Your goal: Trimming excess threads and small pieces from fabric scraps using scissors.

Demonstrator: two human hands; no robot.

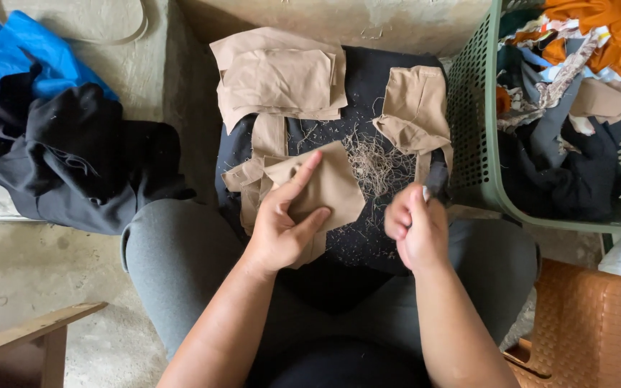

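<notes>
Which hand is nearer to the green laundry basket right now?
Right. The right hand, fisted around something small, sits just beside the green laundry basket, near its lower left wall. The left hand is farther away, resting on a tan fabric piece over the lap.

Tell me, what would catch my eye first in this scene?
Probably the two bare hands at the centre: the left hand presses a tan fabric piece on a dark cloth over the lap, while the right hand is closed beside it. Between the tan pieces lies a tangle of loose threads, and a green basket of mixed clothes stands at right.
</notes>
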